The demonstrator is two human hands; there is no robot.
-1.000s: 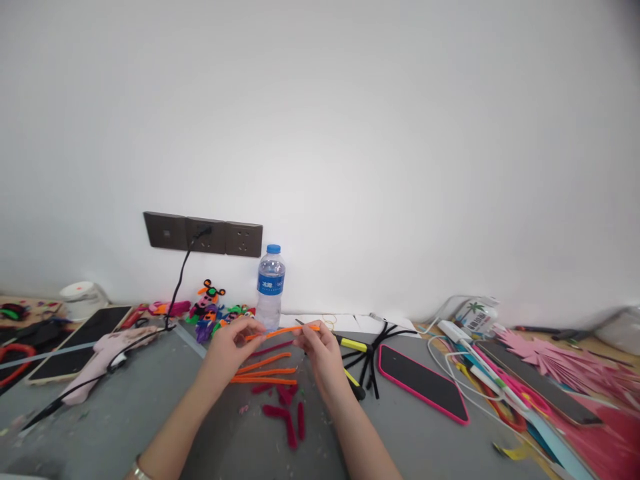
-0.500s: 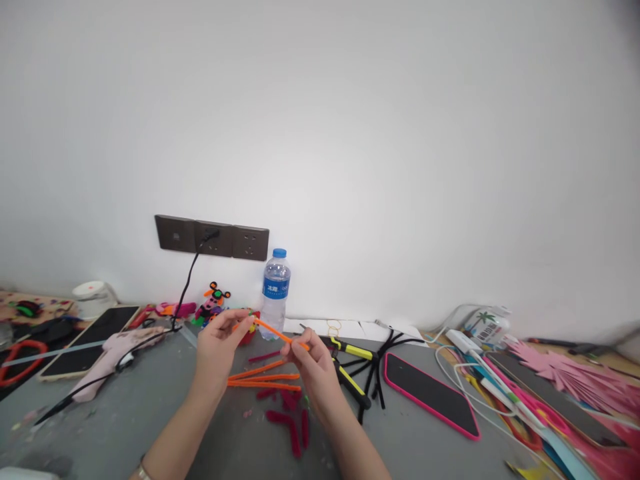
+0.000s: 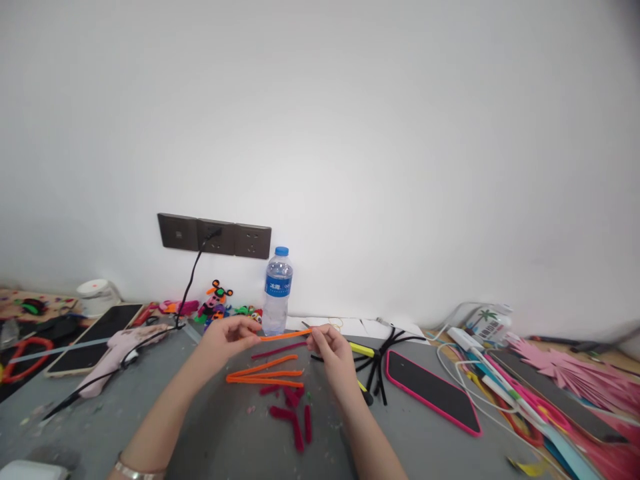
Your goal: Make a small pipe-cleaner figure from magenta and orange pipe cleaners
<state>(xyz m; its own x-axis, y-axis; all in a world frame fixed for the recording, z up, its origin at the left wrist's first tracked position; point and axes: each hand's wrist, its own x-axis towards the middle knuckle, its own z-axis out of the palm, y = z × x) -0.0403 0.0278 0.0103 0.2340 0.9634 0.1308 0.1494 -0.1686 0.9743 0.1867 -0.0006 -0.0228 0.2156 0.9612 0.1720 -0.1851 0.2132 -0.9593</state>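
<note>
An orange pipe cleaner (image 3: 286, 335) stretches nearly level between my two hands, above the grey table. My left hand (image 3: 235, 337) pinches its left end, and my right hand (image 3: 329, 343) pinches the right end. Below them lie several orange pipe cleaners (image 3: 265, 380), bent or joined at the left, and a thin dark-pink pipe cleaner (image 3: 277, 350). Thick crimson pieces (image 3: 293, 417) lie nearer to me. Partly hidden behind my right hand are yellow-and-black pliers (image 3: 363, 349), beside black pipe cleaners (image 3: 383, 363).
A water bottle (image 3: 278, 293) stands against the wall, right of small colourful figures (image 3: 216, 303). At left are a pink glue gun (image 3: 113, 357), its cord, and red-handled scissors (image 3: 30, 360). A pink-cased phone (image 3: 433, 393) lies right, before cables and pink paper (image 3: 570, 373).
My hands have moved apart, drawing the orange pipe cleaner from a downward slant to nearly level. My right hand has shifted right and up, covering more of the pliers.
</note>
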